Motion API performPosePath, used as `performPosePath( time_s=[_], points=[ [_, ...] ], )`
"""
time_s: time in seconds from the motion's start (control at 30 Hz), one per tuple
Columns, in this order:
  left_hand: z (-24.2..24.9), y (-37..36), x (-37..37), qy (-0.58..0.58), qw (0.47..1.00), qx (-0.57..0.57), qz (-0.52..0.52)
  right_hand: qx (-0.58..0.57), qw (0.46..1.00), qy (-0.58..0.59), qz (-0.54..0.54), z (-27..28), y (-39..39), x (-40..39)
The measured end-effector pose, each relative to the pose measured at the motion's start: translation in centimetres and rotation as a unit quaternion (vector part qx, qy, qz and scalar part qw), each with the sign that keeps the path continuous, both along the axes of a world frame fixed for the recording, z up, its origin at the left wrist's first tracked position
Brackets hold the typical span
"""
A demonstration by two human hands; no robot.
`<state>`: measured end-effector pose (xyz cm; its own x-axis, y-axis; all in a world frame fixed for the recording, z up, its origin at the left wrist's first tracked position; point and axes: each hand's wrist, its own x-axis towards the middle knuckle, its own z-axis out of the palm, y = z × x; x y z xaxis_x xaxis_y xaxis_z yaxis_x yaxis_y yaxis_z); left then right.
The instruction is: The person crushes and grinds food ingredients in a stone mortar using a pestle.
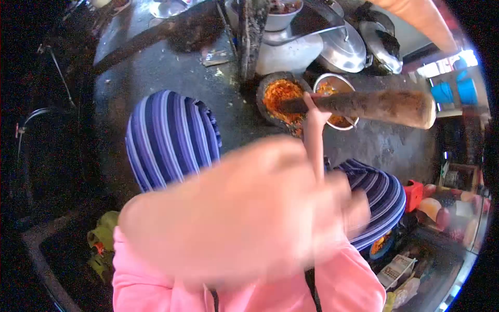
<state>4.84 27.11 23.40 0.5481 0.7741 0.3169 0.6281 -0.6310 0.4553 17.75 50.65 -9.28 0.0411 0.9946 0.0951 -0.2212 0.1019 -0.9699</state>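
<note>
Head view: right hand (316, 110) grips wooden pestle (382, 107) by narrower shaft; likely heavy, stiff, best held there. Left hand (249, 208) blurred; cannot tell whether closed.

Dim, kinda grimy room with one bright corner.
The grey floor (125, 52) is worn and flecked with little bits, a dark, rough post (253, 39) stands near the top, the left side's almost black, and white light glares through an opening (465, 58) at upper right.
</note>
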Motion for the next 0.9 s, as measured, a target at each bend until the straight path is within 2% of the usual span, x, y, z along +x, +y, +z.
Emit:
performPosePath(
  time_s=[0.03, 0.07, 0.1, 0.13, 0.17, 0.2, 0.27, 0.33, 0.37, 0.4, 0.47, 0.53, 0.57, 0.67, 0.7, 0.73, 0.77, 0.8, 0.83, 0.87, 0.9],
  points=[
    [-0.2, -1.8, 1.7, -0.031, 0.994, 0.099, 0.019, 0.003, 0.999, 0.032, -0.03, 2.8, -0.8, -0.7],
    [0.7, -2.2, 2.1, -0.048, 0.991, 0.124, 0.019, 0.037, 0.995, 0.085, -0.028, 6.3, -1.4, -1.2],
    [1.4, -2.5, 2.7, -0.074, 0.987, 0.14, 0.032, 0.093, 0.996, 0.001, -0.008, 8.1, -0.5, -0.5],
    [1.6, -2.6, 3.6, -0.116, 0.982, 0.138, 0.059, 0.107, 0.994, 0.022, -0.002, 10.3, 0.0, -0.2],
    [1.8, -2.4, 5.0, -0.174, 0.971, 0.133, 0.098, 0.147, 0.988, -0.036, -0.003, 13.4, -0.4, 0.0],
    [2.0, -1.9, 6.9, -0.232, 0.953, 0.135, 0.141, 0.129, 0.991, -0.04, -0.007, 14.2, -0.1, 0.3],
    [2.0, -1.1, 8.9, -0.318, 0.912, 0.145, 0.215, 0.101, 0.991, -0.082, -0.006, 13.4, 0.2, 0.6],
    [1.4, -1.1, 8.6, -0.341, 0.891, 0.144, 0.263, 0.099, 0.993, -0.065, -0.021, 6.6, 1.8, 0.4],
    [0.9, -1.4, 7.3, -0.325, 0.894, 0.128, 0.281, 0.081, 0.996, -0.016, 0.018, 4.0, 1.0, -0.4],
    [0.2, -1.9, 5.8, -0.297, 0.903, 0.105, 0.293, 0.029, 0.999, -0.021, -0.004, 1.4, 0.1, -0.8],
    [-0.9, -2.9, 2.8, -0.228, 0.925, 0.057, 0.297, 0.085, 0.995, -0.012, -0.042, 2.7, -1.9, -1.2],
    [-1.4, -3.5, 0.8, -0.166, 0.942, 0.013, 0.292, 0.047, 0.999, 0.006, -0.025, 5.9, -2.0, -1.5],
    [-1.3, -3.5, 0.4, -0.137, 0.95, -0.002, 0.28, 0.089, 0.996, 0.0, 0.023, 6.0, 0.1, -0.4],
    [0.0, -3.3, 0.4, -0.048, 0.974, -0.024, 0.22, 0.092, 0.995, 0.042, 0.0, 11.7, -0.3, -0.4],
    [0.9, -3.5, 0.8, -0.019, 0.98, -0.021, 0.198, 0.133, 0.99, 0.04, -0.006, 11.3, 0.3, -0.1],
    [1.9, -3.7, 1.3, 0.007, 0.984, -0.012, 0.177, 0.121, 0.991, -0.046, -0.017, 10.6, 0.5, 0.3],
    [2.5, -4.0, 1.7, 0.03, 0.987, -0.004, 0.157, 0.114, 0.992, 0.002, -0.055, 8.7, 0.4, -0.3],
    [3.3, -4.4, 1.8, 0.046, 0.988, 0.005, 0.149, 0.085, 0.994, -0.069, -0.021, 4.5, 1.7, 0.3],
    [3.7, -4.9, 1.9, 0.051, 0.988, 0.016, 0.142, 0.053, 0.996, 0.013, -0.067, 2.6, 0.2, -1.1],
    [4.0, -5.1, 2.0, 0.047, 0.989, 0.028, 0.135, 0.039, 0.996, 0.075, -0.041, 0.2, 0.0, -1.0],
    [3.9, -5.4, 2.0, 0.03, 0.989, 0.046, 0.138, 0.048, 0.993, 0.082, -0.063, 1.0, 0.0, -1.2]
  ],
)
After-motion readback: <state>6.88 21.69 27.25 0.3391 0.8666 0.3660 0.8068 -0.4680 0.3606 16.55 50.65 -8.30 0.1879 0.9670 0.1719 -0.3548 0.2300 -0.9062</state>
